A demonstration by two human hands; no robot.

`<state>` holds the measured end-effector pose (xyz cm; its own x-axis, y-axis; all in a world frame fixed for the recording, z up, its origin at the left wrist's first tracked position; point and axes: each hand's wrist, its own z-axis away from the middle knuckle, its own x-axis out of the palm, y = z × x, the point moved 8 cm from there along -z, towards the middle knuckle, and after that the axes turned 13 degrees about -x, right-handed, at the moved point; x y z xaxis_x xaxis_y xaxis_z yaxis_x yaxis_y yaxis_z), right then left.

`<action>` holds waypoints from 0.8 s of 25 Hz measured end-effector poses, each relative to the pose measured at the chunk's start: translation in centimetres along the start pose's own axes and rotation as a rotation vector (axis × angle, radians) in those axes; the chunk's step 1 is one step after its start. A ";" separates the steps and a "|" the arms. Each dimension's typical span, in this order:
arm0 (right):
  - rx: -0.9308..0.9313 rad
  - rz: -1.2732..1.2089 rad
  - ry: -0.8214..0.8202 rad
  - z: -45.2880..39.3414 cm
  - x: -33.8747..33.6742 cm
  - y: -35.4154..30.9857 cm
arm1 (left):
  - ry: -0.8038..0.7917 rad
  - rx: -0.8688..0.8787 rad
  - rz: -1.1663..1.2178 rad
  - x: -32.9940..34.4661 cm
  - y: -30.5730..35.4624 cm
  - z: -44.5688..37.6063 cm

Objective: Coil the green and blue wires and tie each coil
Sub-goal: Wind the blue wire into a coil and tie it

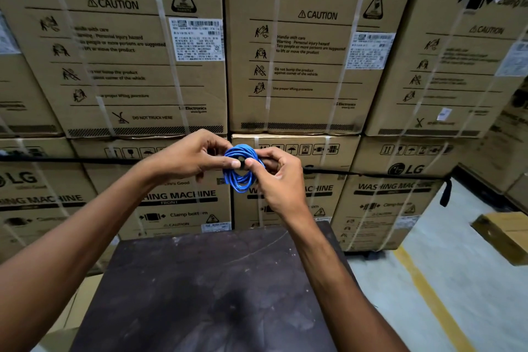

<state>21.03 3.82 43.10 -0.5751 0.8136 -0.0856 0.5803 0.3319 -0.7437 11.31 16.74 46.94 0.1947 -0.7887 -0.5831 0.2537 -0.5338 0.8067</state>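
A small coil of blue wire (239, 180) is held up in the air above the far edge of the dark table (205, 288). My left hand (188, 156) pinches the coil from the left and my right hand (278, 177) pinches it from the right, thumbs nearly meeting at its middle. A dark band (241, 163) crosses the coil between the two thumbs. The coil's lower loops hang free below my fingers. No green wire shows in the view.
Stacked cardboard washing machine boxes (294, 66) with white straps form a wall just behind the table. A concrete floor with a yellow line (428, 294) runs to the right, where a small cardboard box (503, 234) lies.
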 end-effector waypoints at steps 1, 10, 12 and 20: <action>0.008 -0.014 0.003 -0.2 -0.4 0.4 | 0.012 0.011 0.008 0.3 0.0 -0.4; 0.169 -0.079 -0.147 0.6 -3.6 5.8 | 0.021 -0.041 0.093 4.5 -2.6 -4.6; 0.187 -0.044 -0.123 1.3 -4.9 7.3 | 0.036 -0.046 0.072 5.2 -2.6 -5.8; 0.296 0.256 -0.121 7.4 -13.0 16.9 | 0.005 -0.097 0.061 13.6 -7.4 -10.3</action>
<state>34.07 -4.71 26.71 -0.5076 0.7839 -0.3575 0.5330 -0.0403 -0.8452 21.83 13.09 32.06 0.2168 -0.8172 -0.5340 0.3314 -0.4529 0.8277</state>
